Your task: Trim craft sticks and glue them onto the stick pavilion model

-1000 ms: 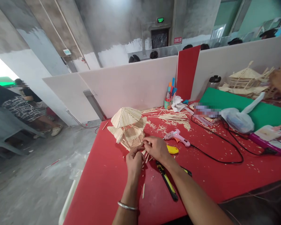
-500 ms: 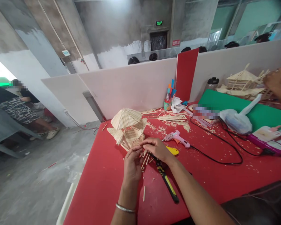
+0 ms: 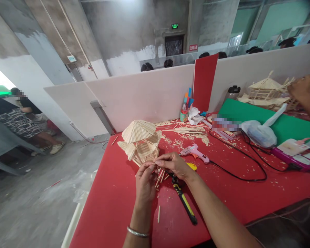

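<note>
Fingertips pinched, my left hand (image 3: 145,182) is just in front of a small pavilion-like model (image 3: 138,132) built of thin wooden sticks. My right hand (image 3: 176,166) meets it from the right, thumb and forefinger pressed together. Whatever lies between the fingertips is too small to make out; it may be a bit of stick. Below the hands, several short sticks (image 3: 161,178) lie on the red tabletop (image 3: 113,206). A black and yellow hand tool (image 3: 185,203) lies beneath my right hand, its head partly hidden. One loose stick (image 3: 159,214) rests nearer to me.
A pink glue gun (image 3: 195,152) with a black cord lies to the right, close to a yellow handle (image 3: 192,166). Farther back are a pile of sticks (image 3: 192,130) and a plastic bag (image 3: 260,133). Another person's hand (image 3: 301,88) works at a second stick model (image 3: 267,86).
My hands stay almost in place, with only small shifts of the fingers. The right fingertips have moved slightly, and the whole view has drifted a little.
</note>
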`<state>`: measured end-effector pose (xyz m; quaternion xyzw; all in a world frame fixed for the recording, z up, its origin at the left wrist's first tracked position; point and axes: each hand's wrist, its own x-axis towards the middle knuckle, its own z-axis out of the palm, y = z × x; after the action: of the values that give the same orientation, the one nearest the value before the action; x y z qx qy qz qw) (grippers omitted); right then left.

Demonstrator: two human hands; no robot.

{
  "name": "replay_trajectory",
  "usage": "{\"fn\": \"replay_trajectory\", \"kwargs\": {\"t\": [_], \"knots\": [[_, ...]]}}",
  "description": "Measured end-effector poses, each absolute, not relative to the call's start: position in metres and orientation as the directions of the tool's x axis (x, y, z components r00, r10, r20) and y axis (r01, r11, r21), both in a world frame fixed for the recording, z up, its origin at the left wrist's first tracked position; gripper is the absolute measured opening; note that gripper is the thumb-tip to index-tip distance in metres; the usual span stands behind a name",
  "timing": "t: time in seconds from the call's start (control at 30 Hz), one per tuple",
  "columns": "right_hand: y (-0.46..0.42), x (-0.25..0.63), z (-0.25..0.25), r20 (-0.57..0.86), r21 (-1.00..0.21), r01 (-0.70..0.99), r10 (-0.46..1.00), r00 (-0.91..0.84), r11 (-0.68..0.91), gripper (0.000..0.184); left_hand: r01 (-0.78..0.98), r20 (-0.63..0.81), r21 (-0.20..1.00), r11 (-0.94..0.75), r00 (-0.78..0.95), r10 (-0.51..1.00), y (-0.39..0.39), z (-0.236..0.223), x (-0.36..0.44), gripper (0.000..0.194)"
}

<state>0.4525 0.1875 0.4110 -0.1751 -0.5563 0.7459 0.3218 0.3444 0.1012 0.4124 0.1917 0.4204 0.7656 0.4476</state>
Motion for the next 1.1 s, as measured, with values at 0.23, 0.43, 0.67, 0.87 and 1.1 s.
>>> {"fn": "replay_trajectory", "kwargs": {"t": [0.23,0.43,0.67,0.87,1.1], "knots": [[0.1854,0.4509,0.4133,0.088,-0.919,-0.318,0.665,-0.741,-0.234,0.028,-0.505,-0.05,0.816,-0.28,-0.545,0.837,0.1008,0.4151,0.3459,0.023],[0.1856,0.451,0.4126,0.079,-0.922,-0.311,0.675,-0.733,-0.23,0.027,-0.435,0.023,0.838,-0.329,-0.575,0.818,0.1006,0.4121,0.347,0.02],[0.1872,0.4527,0.4085,0.09,-0.93,-0.303,0.673,-0.734,-0.206,0.031,-0.476,-0.017,0.823,-0.309,-0.564,0.825,0.1005,0.4125,0.3458,0.021],[0.1865,0.4522,0.4088,0.094,-0.934,-0.299,0.675,-0.732,-0.195,0.032,-0.474,-0.011,0.825,-0.308,-0.558,0.83,0.1005,0.413,0.3455,0.021],[0.1873,0.4512,0.4076,0.096,-0.925,-0.316,0.677,-0.73,-0.209,0.028,-0.453,-0.008,0.839,-0.3,-0.562,0.827,0.0998,0.4148,0.3465,0.02]]}}
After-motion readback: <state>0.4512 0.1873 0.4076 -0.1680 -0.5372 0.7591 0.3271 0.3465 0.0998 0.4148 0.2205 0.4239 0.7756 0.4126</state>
